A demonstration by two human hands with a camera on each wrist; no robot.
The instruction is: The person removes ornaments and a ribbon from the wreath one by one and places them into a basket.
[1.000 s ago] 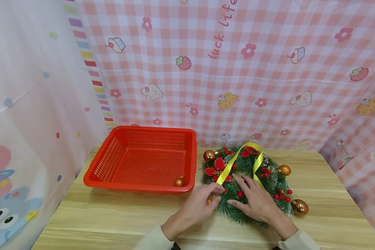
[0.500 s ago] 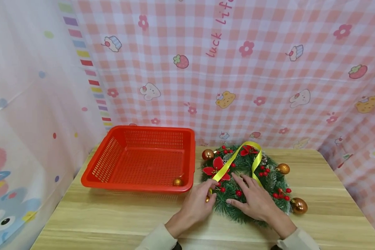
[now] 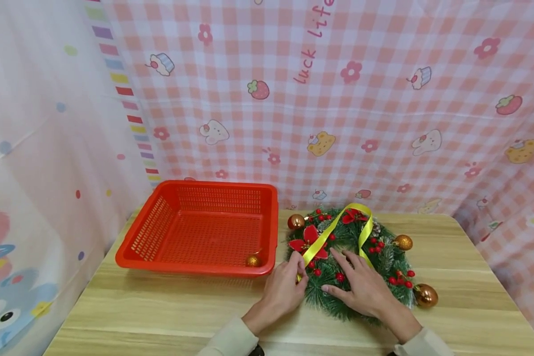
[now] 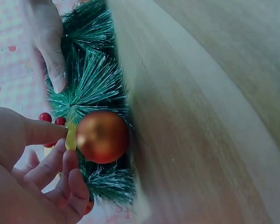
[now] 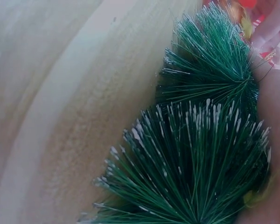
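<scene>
A green Christmas wreath [image 3: 333, 299] with red berries, red flowers and pine cones lies on the table. A yellow ribbon [image 3: 353, 206] loops across it. At the wreath's left side, my left hand [image 3: 285, 289] pinches the ribbon's end between thumb and fingertips. In the left wrist view, that ribbon end [image 4: 71, 136] sits right beside an orange bauble [image 4: 102, 136]. My right hand [image 3: 362, 287] rests on the wreath's front with its fingers spread. Green bristles [image 5: 200, 158] fill much of the right wrist view, where only part of that hand shows.
To the left of the wreath stands a red plastic basket [image 3: 160, 267] with a small gold bauble [image 3: 253, 260] inside. Other baubles stick out from the wreath, including a copper one [image 3: 425, 295] at its right. A checked cloth [image 3: 293, 123] hangs behind the wooden table [image 3: 169, 311].
My left hand has shifted slightly, its fingertips closing in on the ribbon end; the gold bauble seen by it earlier is now hidden in the head view. My right hand stays in place.
</scene>
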